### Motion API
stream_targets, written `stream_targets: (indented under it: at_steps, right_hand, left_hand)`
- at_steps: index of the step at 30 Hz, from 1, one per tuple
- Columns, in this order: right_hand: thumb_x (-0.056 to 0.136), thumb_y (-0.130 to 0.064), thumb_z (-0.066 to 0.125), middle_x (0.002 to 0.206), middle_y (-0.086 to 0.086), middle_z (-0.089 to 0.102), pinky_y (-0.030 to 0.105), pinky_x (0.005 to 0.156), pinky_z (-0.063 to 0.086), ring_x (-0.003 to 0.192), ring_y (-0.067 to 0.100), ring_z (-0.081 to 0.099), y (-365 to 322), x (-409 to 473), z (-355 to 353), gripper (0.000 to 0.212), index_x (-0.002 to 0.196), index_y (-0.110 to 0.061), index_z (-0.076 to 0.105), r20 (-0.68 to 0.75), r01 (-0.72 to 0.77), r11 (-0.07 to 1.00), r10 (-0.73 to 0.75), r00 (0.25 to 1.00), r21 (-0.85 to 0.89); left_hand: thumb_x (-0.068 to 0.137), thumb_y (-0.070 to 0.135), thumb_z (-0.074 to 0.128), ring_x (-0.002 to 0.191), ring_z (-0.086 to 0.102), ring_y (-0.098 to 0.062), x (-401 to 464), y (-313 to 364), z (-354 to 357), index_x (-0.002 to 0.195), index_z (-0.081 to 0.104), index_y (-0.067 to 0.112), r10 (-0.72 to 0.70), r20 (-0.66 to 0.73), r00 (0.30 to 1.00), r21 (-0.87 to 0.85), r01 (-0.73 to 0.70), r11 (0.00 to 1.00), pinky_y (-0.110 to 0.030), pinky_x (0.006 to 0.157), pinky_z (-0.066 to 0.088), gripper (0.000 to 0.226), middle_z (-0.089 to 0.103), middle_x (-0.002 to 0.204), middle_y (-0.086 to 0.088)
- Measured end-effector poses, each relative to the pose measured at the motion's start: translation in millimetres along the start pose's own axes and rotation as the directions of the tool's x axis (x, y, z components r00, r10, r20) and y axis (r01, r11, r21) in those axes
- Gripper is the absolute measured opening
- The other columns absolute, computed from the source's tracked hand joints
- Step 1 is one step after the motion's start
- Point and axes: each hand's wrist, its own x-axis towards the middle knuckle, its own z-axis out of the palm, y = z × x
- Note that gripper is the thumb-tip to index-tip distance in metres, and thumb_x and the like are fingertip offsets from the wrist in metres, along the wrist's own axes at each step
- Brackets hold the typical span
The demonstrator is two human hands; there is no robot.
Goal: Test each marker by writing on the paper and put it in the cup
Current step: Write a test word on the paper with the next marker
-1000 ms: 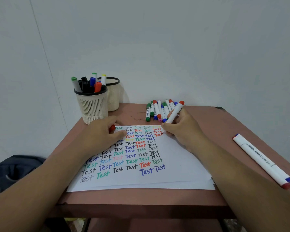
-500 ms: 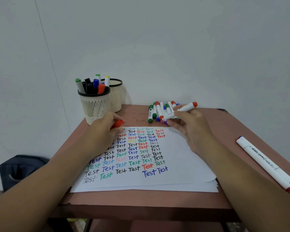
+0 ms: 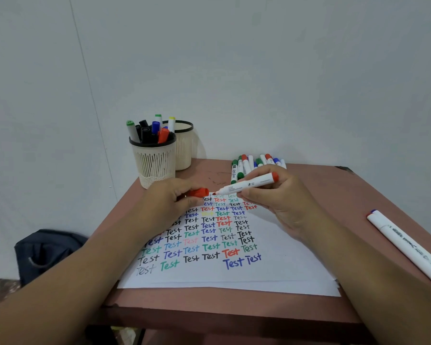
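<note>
Both hands meet above the far edge of the paper (image 3: 271, 265); the right hand (image 3: 281, 197) has its fingers curled round the white barrel of a red marker (image 3: 246, 184), which lies nearly level with its bare tip pointing left; the left hand (image 3: 169, 202) pinches the red cap (image 3: 198, 192) between thumb and fingers, its open end facing the tip and just short of it; whether tip and cap already touch I cannot tell.

By my reading the writing part of this marker's turn is over and capping is the step in hand; the sheet on the desk (image 3: 234, 298) carries rows of "Test" in black, blue, green and red, with several red ones near the top; which of them came from this marker cannot be told.

Next the cap wants to go straight onto the tip along the line of the barrel and be pressed home; a skewed approach would smear ink on the fingers or leave the cap loose; then the marker should travel left to the near cup (image 3: 154, 165), which stands just beyond the left hand and already holds a crowd of markers, so it needs to be dropped into a gap between them; a second cup (image 3: 184, 148) stands behind it with little showing inside.

Further back a heap of markers (image 3: 253, 163) lies beside the right hand, seemingly awaiting their turn; a long white marker (image 3: 406, 247) rests well apart at the desk's right edge; much of the task appears done, yet plenty remains.
</note>
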Motion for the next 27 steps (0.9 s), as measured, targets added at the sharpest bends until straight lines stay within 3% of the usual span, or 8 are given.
stream_targets:
  at_steps: [6,8,11,16,18,22,25,27]
  right_hand:
    - [0.073,0.010,0.084,0.097,0.026,0.072,0.050,0.088,0.058,0.088,0.033,0.072,0,1,3,0.028,0.085,-0.015,0.076,0.018,-0.005,0.998,0.006,1.000,-0.060]
    - [0.071,0.009,0.086,0.091,0.015,0.075,0.038,0.077,0.059,0.084,0.026,0.072,1,1,5,0.027,0.085,-0.011,0.075,0.037,-0.004,0.997,0.007,0.999,-0.082]
    - [0.069,0.011,0.087,0.090,0.008,0.078,0.027,0.072,0.058,0.081,0.020,0.074,0,1,9,0.028,0.081,-0.012,0.076,0.065,-0.025,0.995,0.032,0.997,-0.102]
    - [0.068,0.008,0.089,0.083,0.000,0.077,0.035,0.073,0.062,0.079,0.022,0.074,1,0,16,0.031,0.073,-0.020,0.078,0.054,-0.004,0.986,0.013,0.998,-0.165]
    - [0.069,0.005,0.090,0.083,-0.003,0.077,0.036,0.075,0.062,0.080,0.021,0.072,2,0,20,0.030,0.073,-0.022,0.078,0.045,0.016,0.981,-0.007,0.999,-0.192]
    - [0.072,0.004,0.088,0.075,-0.015,0.074,0.020,0.064,0.055,0.069,0.003,0.068,1,0,28,0.022,0.083,-0.011,0.077,0.043,0.052,0.970,-0.043,0.998,-0.235]
    - [0.074,0.005,0.087,0.075,-0.010,0.073,0.013,0.057,0.050,0.063,-0.003,0.066,-1,-4,29,0.021,0.085,-0.008,0.076,0.045,0.059,0.961,-0.049,0.998,-0.271]
    - [0.075,0.001,0.088,0.081,-0.007,0.072,0.012,0.056,0.050,0.063,-0.002,0.066,-1,-6,31,0.020,0.085,-0.012,0.077,0.045,0.076,0.946,-0.064,0.997,-0.316]
  left_hand:
    - [0.089,0.033,0.073,0.087,0.058,-0.002,1,-5,7,0.114,0.075,0.030,0.067,-0.019,0.998,-0.008,-0.067,0.998,-0.025,0.073,0.048,0.025,0.068,0.091,0.016]
    - [0.089,0.032,0.073,0.086,0.058,-0.003,0,-5,7,0.115,0.074,0.031,0.090,-0.012,0.996,-0.012,-0.090,0.996,-0.023,0.071,0.048,0.026,0.068,0.089,0.017]
    - [0.091,0.029,0.072,0.084,0.058,-0.004,1,-5,7,0.115,0.074,0.031,0.162,-0.017,0.987,0.027,-0.161,0.987,-0.019,0.067,0.044,0.024,0.064,0.082,0.020]
    - [0.094,0.020,0.069,0.078,0.053,0.001,0,-3,8,0.108,0.075,0.020,0.198,-0.032,0.980,0.098,-0.194,0.976,-0.009,0.066,0.037,0.016,0.055,0.075,0.023]
    - [0.097,0.020,0.064,0.076,0.052,0.001,1,-3,10,0.107,0.073,0.019,0.165,-0.025,0.986,0.127,-0.161,0.979,-0.013,0.063,0.036,0.014,0.056,0.078,0.020]
    - [0.101,0.021,0.057,0.081,0.052,-0.011,1,-2,9,0.106,0.069,0.016,0.069,-0.017,0.997,0.154,-0.065,0.986,-0.024,0.073,0.041,0.015,0.063,0.089,0.003]
    - [0.102,0.022,0.053,0.081,0.052,-0.012,0,-1,9,0.103,0.068,0.015,0.072,-0.006,0.997,0.186,-0.070,0.980,-0.034,0.075,0.045,0.016,0.062,0.089,0.002]
    - [0.102,0.022,0.052,0.080,0.049,-0.008,1,-1,9,0.101,0.066,0.016,0.061,-0.001,0.998,0.187,-0.060,0.981,-0.028,0.073,0.044,0.015,0.060,0.087,0.003]
